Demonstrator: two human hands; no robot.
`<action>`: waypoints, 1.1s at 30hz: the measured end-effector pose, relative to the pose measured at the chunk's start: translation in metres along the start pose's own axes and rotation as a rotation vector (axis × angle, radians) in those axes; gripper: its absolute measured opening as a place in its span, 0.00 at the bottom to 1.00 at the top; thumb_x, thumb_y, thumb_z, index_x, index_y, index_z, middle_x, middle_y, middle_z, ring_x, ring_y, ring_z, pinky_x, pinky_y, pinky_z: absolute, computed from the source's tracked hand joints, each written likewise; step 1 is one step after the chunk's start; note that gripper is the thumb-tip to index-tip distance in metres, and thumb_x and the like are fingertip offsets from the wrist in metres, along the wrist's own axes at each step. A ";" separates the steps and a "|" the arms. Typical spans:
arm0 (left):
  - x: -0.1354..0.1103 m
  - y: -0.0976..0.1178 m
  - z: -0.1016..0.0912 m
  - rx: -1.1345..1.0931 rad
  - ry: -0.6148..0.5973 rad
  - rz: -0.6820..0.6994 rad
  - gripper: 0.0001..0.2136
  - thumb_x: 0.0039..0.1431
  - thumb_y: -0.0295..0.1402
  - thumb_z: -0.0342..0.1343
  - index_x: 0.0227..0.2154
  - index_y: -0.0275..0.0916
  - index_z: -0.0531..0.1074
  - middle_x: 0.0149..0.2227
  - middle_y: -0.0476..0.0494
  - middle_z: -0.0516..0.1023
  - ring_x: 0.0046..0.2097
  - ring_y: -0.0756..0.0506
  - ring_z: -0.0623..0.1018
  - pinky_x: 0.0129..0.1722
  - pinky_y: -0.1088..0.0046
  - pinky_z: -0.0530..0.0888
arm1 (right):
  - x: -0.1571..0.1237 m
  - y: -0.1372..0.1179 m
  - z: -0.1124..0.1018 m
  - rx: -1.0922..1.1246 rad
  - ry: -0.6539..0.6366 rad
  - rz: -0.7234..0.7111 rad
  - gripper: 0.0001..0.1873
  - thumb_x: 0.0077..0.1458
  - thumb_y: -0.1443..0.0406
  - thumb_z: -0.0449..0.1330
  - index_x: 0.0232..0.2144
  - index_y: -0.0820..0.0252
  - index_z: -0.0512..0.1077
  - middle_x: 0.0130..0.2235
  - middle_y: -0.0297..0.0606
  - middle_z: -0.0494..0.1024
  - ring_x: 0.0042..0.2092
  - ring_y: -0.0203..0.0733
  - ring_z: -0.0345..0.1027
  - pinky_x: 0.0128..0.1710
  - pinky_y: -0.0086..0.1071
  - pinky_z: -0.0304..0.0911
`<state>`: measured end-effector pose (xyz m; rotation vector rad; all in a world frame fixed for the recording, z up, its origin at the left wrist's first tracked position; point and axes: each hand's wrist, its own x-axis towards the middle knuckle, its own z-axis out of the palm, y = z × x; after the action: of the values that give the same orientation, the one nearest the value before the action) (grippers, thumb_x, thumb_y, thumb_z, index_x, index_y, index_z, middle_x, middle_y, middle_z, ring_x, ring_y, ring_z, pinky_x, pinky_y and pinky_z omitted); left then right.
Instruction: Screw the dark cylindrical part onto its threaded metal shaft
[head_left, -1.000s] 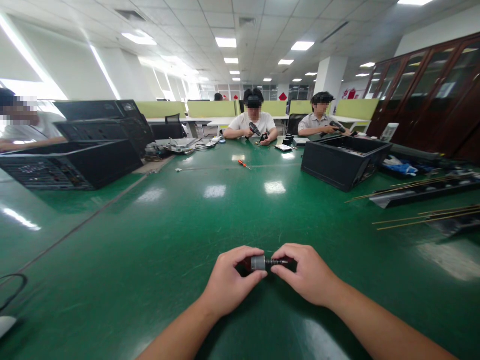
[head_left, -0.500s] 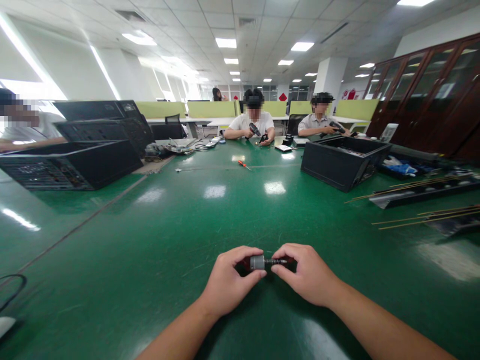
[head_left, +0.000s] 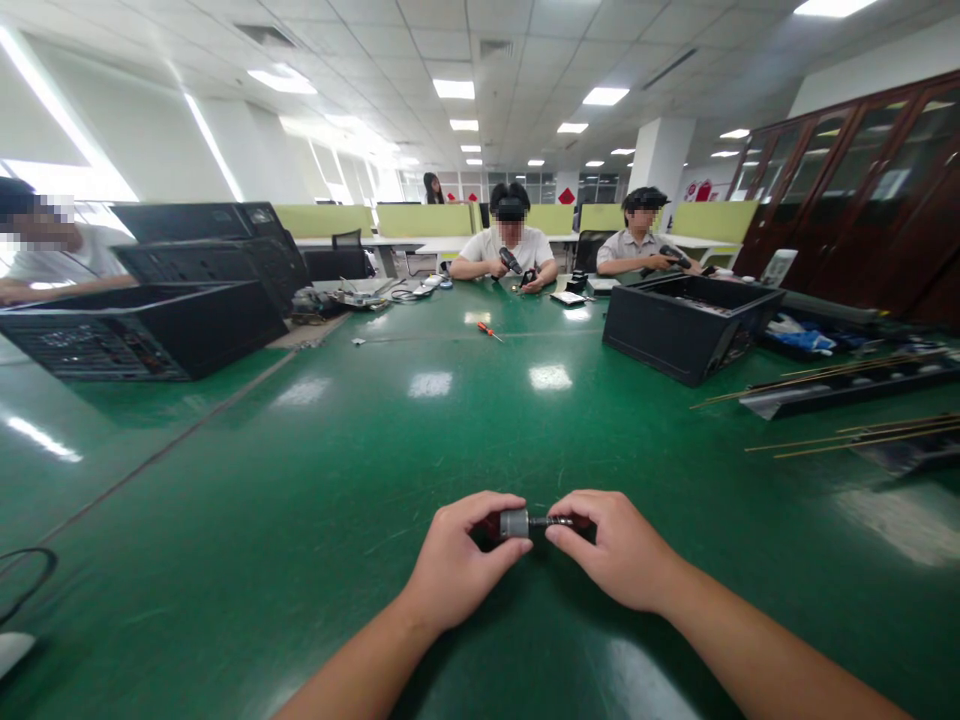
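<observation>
Close in front of me, my left hand (head_left: 466,555) is closed around a short grey metal cylinder (head_left: 514,524), thumb below and fingers above. A thin dark shaft (head_left: 539,522) juts from the cylinder's right end and carries spiral ridges, like a drill bit or a spring; I cannot tell which. My right hand (head_left: 613,550) pinches the far end of this spiral part between thumb and fingers. The left end of the cylinder is hidden by my left hand, and dark red shows in the gaps of both hands. The piece lies level, just above the green table (head_left: 360,440).
An orange screwdriver (head_left: 487,330) lies further back. Black computer cases stand at left (head_left: 142,330) and right (head_left: 686,325). Thin brass rods (head_left: 817,385) lie at right. Two people across the table hold power drills (head_left: 510,261); another person sits at far left.
My right hand has shifted very slightly to the right along the shaft. My left hand and the grey cylinder stay in place.
</observation>
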<state>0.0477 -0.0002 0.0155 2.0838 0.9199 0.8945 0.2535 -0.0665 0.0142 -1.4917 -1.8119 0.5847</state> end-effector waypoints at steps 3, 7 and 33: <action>0.000 0.000 0.000 -0.010 0.002 -0.012 0.13 0.48 0.28 0.67 0.39 0.43 0.80 0.36 0.48 0.83 0.38 0.45 0.80 0.39 0.71 0.74 | 0.000 0.000 -0.001 -0.001 -0.004 0.001 0.06 0.59 0.64 0.60 0.35 0.56 0.78 0.32 0.33 0.78 0.33 0.39 0.69 0.34 0.31 0.57; -0.001 -0.002 0.000 -0.024 0.010 -0.019 0.13 0.47 0.28 0.67 0.39 0.43 0.80 0.37 0.48 0.83 0.38 0.44 0.81 0.40 0.70 0.74 | 0.001 0.000 -0.002 0.003 -0.004 0.002 0.06 0.59 0.64 0.60 0.35 0.56 0.78 0.31 0.33 0.78 0.33 0.39 0.69 0.34 0.31 0.57; -0.001 -0.006 -0.002 -0.064 0.032 -0.053 0.13 0.49 0.32 0.66 0.40 0.41 0.80 0.38 0.44 0.83 0.39 0.42 0.80 0.41 0.67 0.75 | 0.002 -0.001 -0.005 0.036 -0.013 0.014 0.07 0.61 0.64 0.58 0.34 0.58 0.75 0.31 0.33 0.77 0.33 0.39 0.69 0.34 0.30 0.58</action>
<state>0.0434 0.0027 0.0115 1.9871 0.9472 0.9197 0.2561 -0.0651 0.0186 -1.4805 -1.7926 0.6321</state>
